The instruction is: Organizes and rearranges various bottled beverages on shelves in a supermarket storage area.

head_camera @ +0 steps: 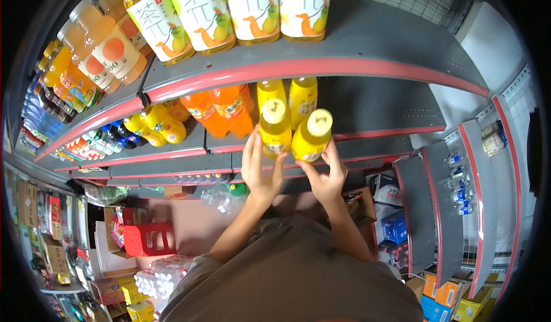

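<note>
My left hand (261, 163) is closed around a yellow drink bottle (274, 128) with a pale yellow cap. A matching yellow bottle (312, 137) is in my right hand (325, 171), slightly lower and tilted. Both are at the front edge of a grey shelf with a red edge strip. Just behind them, two more yellow bottles (303, 98) stand on that shelf, partly hidden by the shelf above. Left of these are orange soda bottles (228, 111).
Large tea bottles (258, 16) line the upper shelf (387, 42), whose red edge overhangs my hands. Grey shelves (417, 210) run down the right. Below are a red plastic stool (148, 238), a cardboard box (366, 206), empty clear bottles (219, 197) and wrapped bottle packs (161, 279).
</note>
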Tool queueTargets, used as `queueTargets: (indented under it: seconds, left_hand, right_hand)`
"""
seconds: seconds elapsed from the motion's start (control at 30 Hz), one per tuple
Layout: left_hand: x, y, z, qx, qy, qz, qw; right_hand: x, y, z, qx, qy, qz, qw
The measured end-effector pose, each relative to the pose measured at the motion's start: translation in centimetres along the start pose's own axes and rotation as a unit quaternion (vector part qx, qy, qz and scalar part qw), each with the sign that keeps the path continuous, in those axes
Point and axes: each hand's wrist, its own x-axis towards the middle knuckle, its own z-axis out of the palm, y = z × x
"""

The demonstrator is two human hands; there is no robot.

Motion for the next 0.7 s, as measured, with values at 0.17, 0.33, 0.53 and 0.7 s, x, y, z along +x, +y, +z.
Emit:
queueTargets:
  seconds: [0.17, 0.33, 0.53, 0.7]
  left_hand:
    - [0.2, -0.6, 0.7, 0.001, -0.004, -0.03, 1.0]
    - [-0.1, -0.8, 1.2, -0.031, -0.006, -0.065, 0.997]
    - [0.2, -1.4, 1.6, -0.011, -0.015, -0.066, 0.998]
    - [0.4, -2.4, 2.5, -0.032, -0.009, -0.058, 0.998]
  right_hand:
    - [0.1, 1.6, 1.2, 0.003, -0.009, 0.013, 1.0]
    - [0.9, 2.1, 1.8, 0.016, -0.015, 0.03, 0.999]
    - [1.3, 2.5, 2.1, 0.029, -0.01, 0.035, 0.999]
    - [2.2, 2.8, 2.5, 0.028, -0.016, 0.038, 0.999]
